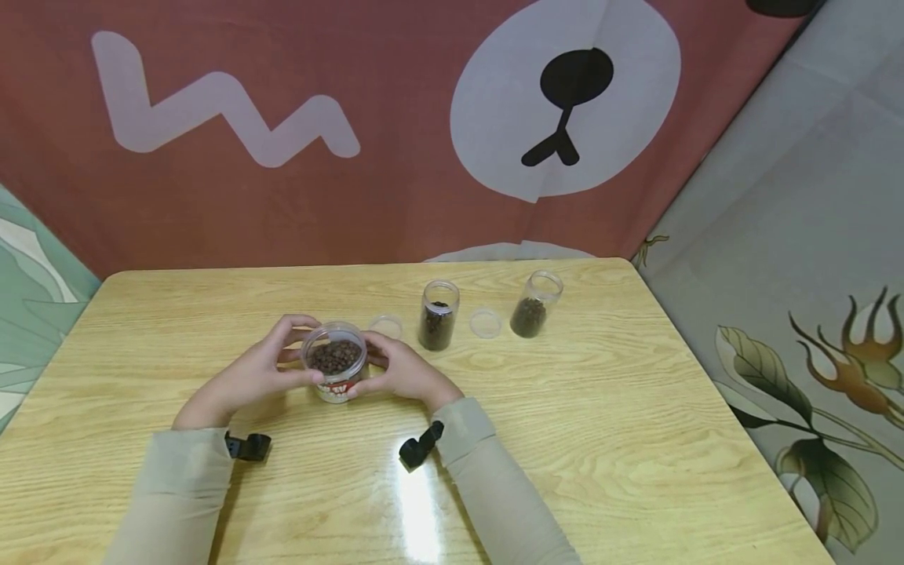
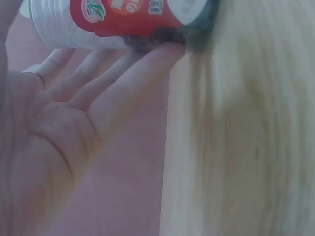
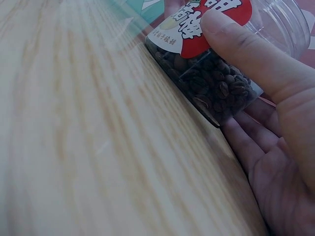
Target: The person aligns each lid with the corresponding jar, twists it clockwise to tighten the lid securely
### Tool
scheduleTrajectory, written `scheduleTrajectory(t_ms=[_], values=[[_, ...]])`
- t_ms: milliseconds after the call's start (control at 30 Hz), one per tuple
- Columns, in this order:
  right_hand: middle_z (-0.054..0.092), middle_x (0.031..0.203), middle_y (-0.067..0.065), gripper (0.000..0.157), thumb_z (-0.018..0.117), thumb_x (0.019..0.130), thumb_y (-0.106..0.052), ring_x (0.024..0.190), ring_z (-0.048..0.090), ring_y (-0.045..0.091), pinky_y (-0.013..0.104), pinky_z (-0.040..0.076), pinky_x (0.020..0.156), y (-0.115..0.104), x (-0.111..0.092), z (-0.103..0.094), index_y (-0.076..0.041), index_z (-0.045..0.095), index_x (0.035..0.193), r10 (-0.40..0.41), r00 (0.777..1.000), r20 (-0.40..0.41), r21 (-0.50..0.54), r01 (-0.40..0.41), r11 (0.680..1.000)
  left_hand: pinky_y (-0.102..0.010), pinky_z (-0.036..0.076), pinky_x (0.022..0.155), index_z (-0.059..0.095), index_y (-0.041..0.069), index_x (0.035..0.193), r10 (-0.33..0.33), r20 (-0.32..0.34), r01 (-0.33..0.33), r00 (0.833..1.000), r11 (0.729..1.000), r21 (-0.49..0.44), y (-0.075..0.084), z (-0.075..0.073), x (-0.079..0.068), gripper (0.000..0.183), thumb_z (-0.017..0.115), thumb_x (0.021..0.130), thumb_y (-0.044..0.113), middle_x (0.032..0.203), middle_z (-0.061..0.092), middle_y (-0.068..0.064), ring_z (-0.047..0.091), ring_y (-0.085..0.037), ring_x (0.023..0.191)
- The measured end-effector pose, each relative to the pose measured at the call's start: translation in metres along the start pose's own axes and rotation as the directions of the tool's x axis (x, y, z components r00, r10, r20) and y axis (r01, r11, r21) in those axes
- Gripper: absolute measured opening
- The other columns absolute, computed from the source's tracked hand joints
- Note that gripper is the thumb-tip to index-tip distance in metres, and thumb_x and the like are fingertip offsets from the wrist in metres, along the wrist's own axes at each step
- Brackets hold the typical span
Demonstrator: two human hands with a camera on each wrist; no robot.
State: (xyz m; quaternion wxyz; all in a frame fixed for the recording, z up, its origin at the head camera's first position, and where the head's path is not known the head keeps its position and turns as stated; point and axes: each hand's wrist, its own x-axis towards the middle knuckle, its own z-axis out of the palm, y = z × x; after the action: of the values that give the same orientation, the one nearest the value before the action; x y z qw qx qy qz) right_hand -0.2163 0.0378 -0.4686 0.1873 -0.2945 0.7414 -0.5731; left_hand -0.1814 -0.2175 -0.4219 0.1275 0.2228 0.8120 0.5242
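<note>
A clear plastic jar (image 1: 341, 388) with a red and white label holds dark brown coffee beans (image 1: 335, 357). Its top is uncovered. My left hand (image 1: 263, 366) holds it from the left, thumb in front and fingers round the far side. On the other side my right hand (image 1: 406, 373) grips the same jar, with its thumb (image 3: 246, 46) across the label. The left wrist view shows the fingers (image 2: 133, 86) of the left hand reaching along the jar (image 2: 54, 22). In the right wrist view the jar's base is at the tabletop, tilted by the camera angle.
Two narrower clear jars with dark contents, one (image 1: 438, 326) in the middle and one (image 1: 533, 310) farther right, stand uncovered toward the back of the wooden table (image 1: 600, 439). Clear round lids lie near them, one (image 1: 485, 323) between the jars and another (image 1: 387, 326) behind my right hand.
</note>
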Motion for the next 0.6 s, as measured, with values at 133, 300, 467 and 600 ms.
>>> scheduleTrajectory(t_ms=[133, 300, 467, 600], values=[[0.057, 0.142, 0.002, 0.078, 0.089, 0.077, -0.003, 0.131, 0.053, 0.01, 0.023, 0.04, 0.112, -0.0003, 0.001, 0.0008, -0.01, 0.05, 0.144, -0.013, 1.0, -0.011, 0.026, 0.014, 1.0, -0.067, 0.041, 0.105, 0.033, 0.005, 0.144, 0.03, -0.014, -0.03, 0.999, 0.999, 0.024, 0.0001, 0.0007, 0.0007, 0.067, 0.075, 0.093, 0.01, 0.145, 0.045, -0.027, 0.051, -0.054, 0.127], [0.058, 0.14, 0.004, 0.077, 0.088, 0.075, 0.001, 0.13, 0.054, 0.009, 0.023, 0.04, 0.112, 0.0028, 0.0028, 0.002, -0.008, 0.05, 0.141, -0.037, 0.999, -0.019, 0.045, 0.038, 0.998, -0.067, 0.042, 0.103, 0.036, 0.004, 0.144, 0.081, -0.021, -0.08, 0.996, 0.995, 0.056, -0.0026, 0.0009, 0.0013, 0.064, 0.074, 0.092, 0.007, 0.141, 0.049, -0.028, 0.054, -0.053, 0.124], [0.058, 0.139, 0.003, 0.076, 0.089, 0.075, 0.0, 0.13, 0.054, 0.009, 0.023, 0.04, 0.111, 0.0043, 0.0033, 0.0025, -0.008, 0.05, 0.141, -0.04, 0.999, -0.018, 0.05, 0.04, 0.998, -0.067, 0.043, 0.102, 0.037, 0.008, 0.146, 0.085, -0.01, -0.084, 0.996, 0.995, 0.05, -0.0035, 0.0001, 0.0003, 0.063, 0.073, 0.094, 0.009, 0.141, 0.052, -0.025, 0.054, -0.052, 0.125], [0.058, 0.14, 0.004, 0.076, 0.088, 0.076, 0.001, 0.13, 0.054, 0.01, 0.023, 0.04, 0.112, 0.0031, 0.0022, 0.0021, -0.008, 0.05, 0.141, -0.031, 0.999, -0.015, 0.055, 0.032, 0.998, -0.062, 0.044, 0.103, 0.038, 0.011, 0.148, 0.079, 0.012, -0.08, 0.997, 0.995, 0.052, -0.0045, -0.0011, 0.0002, 0.063, 0.071, 0.095, 0.011, 0.146, 0.049, -0.021, 0.053, -0.05, 0.128]])
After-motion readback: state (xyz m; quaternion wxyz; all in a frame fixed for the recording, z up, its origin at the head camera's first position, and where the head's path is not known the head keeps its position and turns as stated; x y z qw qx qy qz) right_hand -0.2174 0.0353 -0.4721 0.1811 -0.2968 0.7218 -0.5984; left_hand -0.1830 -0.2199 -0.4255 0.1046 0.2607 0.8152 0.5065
